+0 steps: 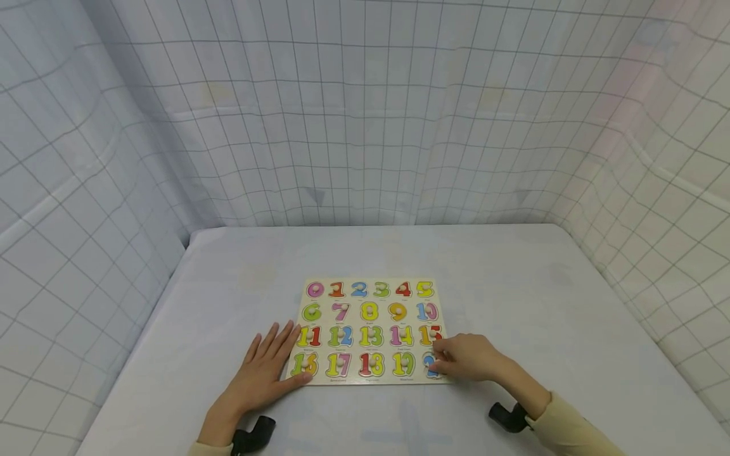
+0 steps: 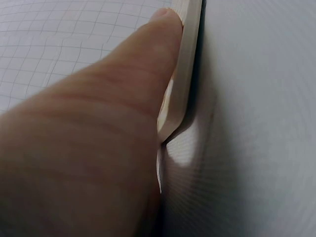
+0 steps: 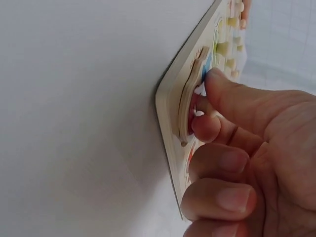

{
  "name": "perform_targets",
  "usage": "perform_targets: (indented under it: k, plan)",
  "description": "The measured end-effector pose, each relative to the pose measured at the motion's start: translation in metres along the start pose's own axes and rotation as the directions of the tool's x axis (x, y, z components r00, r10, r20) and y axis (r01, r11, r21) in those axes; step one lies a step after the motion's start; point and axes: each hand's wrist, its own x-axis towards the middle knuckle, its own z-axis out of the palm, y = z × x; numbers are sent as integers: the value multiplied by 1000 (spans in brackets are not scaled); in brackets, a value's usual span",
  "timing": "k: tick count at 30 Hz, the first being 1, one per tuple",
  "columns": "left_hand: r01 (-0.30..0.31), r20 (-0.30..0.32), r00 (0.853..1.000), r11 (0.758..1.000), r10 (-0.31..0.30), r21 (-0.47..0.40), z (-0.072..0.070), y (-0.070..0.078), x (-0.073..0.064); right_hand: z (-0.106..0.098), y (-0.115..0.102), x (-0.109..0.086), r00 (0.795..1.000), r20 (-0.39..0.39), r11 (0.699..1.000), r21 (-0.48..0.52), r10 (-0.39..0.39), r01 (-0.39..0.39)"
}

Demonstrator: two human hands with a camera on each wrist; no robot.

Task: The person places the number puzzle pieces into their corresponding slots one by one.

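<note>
A wooden number puzzle board (image 1: 356,349) lies flat on the table, with colourful knobbed number pieces from 0 upward set in rows. My left hand (image 1: 259,373) rests at the board's left edge, fingers straight and spread, its thumb (image 2: 133,74) laid on the lower left corner. At the lower right corner, thumb and index finger of my right hand (image 1: 470,358) pinch the knob of the blue and pinkish number 20 piece (image 3: 186,106). That piece looks slightly raised above the board in the right wrist view. The fingers partly cover it in the head view.
A white cloth covers the table (image 1: 365,253). White sheets with a dark grid (image 1: 365,126) hang at the back and both sides. Black wrist devices (image 1: 255,435) are worn on both wrists.
</note>
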Motion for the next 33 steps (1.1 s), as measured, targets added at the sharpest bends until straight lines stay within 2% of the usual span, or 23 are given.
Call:
perform_targets:
  k: [11, 21, 28, 33]
  plan:
    - [-11, -11, 1000, 1000, 11, 2, -2, 4, 1, 1, -4, 2, 996, 0, 996, 19, 91, -91]
    - [-1, -8, 1000, 1000, 1, 14, 1, 0, 1, 5, -1, 5, 993, 0, 992, 28, 120, -120]
    - [-10, -16, 1000, 1000, 10, 5, -2, 3, 0, 8, 1, 3, 988, 1, 984, 97, 152, -152]
    - [-6, -16, 1000, 1000, 6, 3, -3, 5, 0, 7, 2, 0, 989, -19, 979, 141, 149, -145]
